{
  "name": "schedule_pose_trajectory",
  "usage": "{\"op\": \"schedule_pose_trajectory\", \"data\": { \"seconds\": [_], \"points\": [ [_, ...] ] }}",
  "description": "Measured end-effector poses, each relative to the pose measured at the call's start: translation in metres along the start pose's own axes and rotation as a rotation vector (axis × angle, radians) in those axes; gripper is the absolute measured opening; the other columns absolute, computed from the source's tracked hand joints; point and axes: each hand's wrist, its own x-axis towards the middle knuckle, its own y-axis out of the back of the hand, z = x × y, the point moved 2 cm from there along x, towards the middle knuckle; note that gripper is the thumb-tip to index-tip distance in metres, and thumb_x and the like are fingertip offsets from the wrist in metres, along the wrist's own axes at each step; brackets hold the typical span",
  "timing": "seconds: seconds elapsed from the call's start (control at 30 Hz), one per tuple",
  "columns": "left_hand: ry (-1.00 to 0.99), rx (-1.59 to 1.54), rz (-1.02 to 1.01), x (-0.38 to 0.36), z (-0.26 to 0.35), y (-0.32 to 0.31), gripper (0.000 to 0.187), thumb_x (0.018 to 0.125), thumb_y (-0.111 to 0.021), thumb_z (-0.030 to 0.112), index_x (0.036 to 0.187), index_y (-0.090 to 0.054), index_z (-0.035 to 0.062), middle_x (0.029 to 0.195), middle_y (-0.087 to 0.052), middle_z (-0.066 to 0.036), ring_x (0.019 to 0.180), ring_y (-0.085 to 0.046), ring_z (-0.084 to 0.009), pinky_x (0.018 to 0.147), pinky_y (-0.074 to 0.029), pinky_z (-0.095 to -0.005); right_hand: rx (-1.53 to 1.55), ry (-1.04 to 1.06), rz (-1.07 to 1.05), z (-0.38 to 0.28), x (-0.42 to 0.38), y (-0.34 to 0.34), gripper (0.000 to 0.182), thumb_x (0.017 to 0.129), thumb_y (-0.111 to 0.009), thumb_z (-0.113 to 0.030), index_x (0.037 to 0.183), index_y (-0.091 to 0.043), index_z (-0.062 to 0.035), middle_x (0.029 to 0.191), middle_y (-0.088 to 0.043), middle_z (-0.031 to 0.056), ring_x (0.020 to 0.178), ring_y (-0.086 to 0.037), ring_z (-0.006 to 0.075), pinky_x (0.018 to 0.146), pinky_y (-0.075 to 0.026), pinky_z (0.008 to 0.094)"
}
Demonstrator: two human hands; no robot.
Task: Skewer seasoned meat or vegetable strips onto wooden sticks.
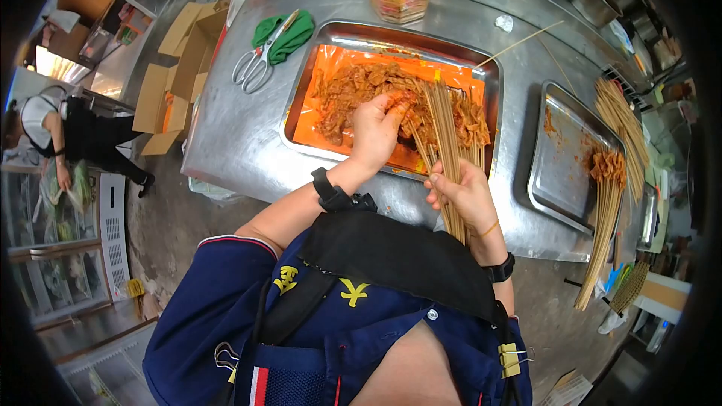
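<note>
A metal tray (298,83) lined with orange plastic holds a heap of sauce-coated sliced meat (357,90). Over the heap, my left hand (378,129) has its sauce-stained fingertips pinched on a piece of meat, next to the skewers. At the tray's near right edge, my right hand (464,194) is closed around a thick bundle of bamboo skewers (449,131). The far ends of the bundle reach over the meat. Its near ends pass down in front of my apron. Some skewers lie lower, with their tips against the meat.
Right of the big tray, a smaller metal tray (560,173) carries loaded skewers (606,195) overhanging its edge, with bare skewers (623,131) beyond. Scissors (256,68), a green cloth (289,36) and a plastic tub (398,0) sit behind. Another person (68,124) stands at far left near cardboard boxes (177,83).
</note>
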Motion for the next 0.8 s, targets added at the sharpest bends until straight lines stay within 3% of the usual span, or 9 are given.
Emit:
{"op": "schedule_pose_trajectory", "data": {
  "seconds": [0.13,0.27,0.37,0.6,0.67,0.77,0.8],
  "points": [
    [0.215,-0.231,-0.133,-0.018,0.005,-0.013,0.018,0.087,-0.048,0.001,0.100,-0.059,-0.0035,0.085,-0.063,-0.002,0.072,-0.055,-0.0055,0.061,-0.046,-0.0197,-0.010,0.014,0.032,0.000,0.000,0.000,0.011,0.083,-0.055,-0.003,0.092,-0.049,-0.0017,0.075,-0.058,0.0074,0.055,-0.056,0.0112,0.048,-0.048,0.0230],
    [0.114,-0.038,-0.253,-0.025,0.005,-0.015,0.017,0.086,-0.049,0.002,0.099,-0.061,-0.0028,0.085,-0.063,-0.003,0.075,-0.054,-0.0054,0.064,-0.046,-0.0204,-0.011,0.018,0.069,-0.001,-0.001,0.001,0.011,0.083,-0.055,-0.003,0.092,-0.049,-0.0013,0.075,-0.058,0.0072,0.056,-0.057,0.0113,0.047,-0.048,0.0231],
    [0.062,0.116,-0.194,-0.016,0.012,-0.013,0.016,0.086,-0.050,0.003,0.095,-0.062,-0.0029,0.085,-0.063,-0.003,0.074,-0.054,-0.0050,0.064,-0.046,-0.0205,-0.021,0.045,0.077,-0.002,-0.002,0.000,0.010,0.084,-0.055,-0.004,0.092,-0.050,-0.0008,0.075,-0.058,0.0072,0.056,-0.057,0.0113,0.048,-0.048,0.0228],
    [0.051,-0.021,-0.065,-0.001,-0.003,-0.012,0.014,0.085,-0.051,0.003,0.092,-0.062,-0.0043,0.081,-0.063,-0.004,0.071,-0.054,-0.0062,0.062,-0.046,-0.0223,-0.090,0.054,0.090,-0.001,-0.002,0.001,0.011,0.084,-0.054,-0.005,0.093,-0.050,0.0003,0.076,-0.059,0.0072,0.057,-0.058,0.0116,0.049,-0.048,0.0219],
    [0.034,-0.052,-0.015,-0.001,-0.003,-0.016,0.013,0.083,-0.050,0.000,0.090,-0.060,-0.0051,0.075,-0.063,-0.006,0.067,-0.054,-0.0077,0.060,-0.045,-0.0244,-0.114,0.090,0.120,0.001,-0.003,-0.001,0.011,0.083,-0.055,-0.005,0.092,-0.051,0.0008,0.075,-0.059,0.0068,0.056,-0.058,0.0115,0.050,-0.047,0.0230],
    [0.101,-0.162,-0.042,-0.002,0.002,-0.022,0.016,0.081,-0.052,0.000,0.097,-0.054,-0.0054,0.079,-0.061,-0.007,0.068,-0.055,-0.0094,0.060,-0.046,-0.0255,-0.309,0.240,0.183,0.005,-0.004,0.005,0.012,0.081,-0.057,-0.007,0.090,-0.054,0.0012,0.075,-0.060,0.0064,0.056,-0.058,0.0112,0.051,-0.047,0.0249],
    [0.040,-0.096,-0.025,-0.001,0.000,-0.021,0.019,0.081,-0.053,0.000,0.099,-0.052,-0.0046,0.084,-0.061,-0.007,0.073,-0.055,-0.0102,0.064,-0.046,-0.0259,-0.397,0.305,0.203,0.005,-0.005,0.005,0.012,0.081,-0.057,-0.008,0.089,-0.056,0.0013,0.075,-0.060,0.0062,0.056,-0.058,0.0111,0.051,-0.047,0.0256]
  ]
}}
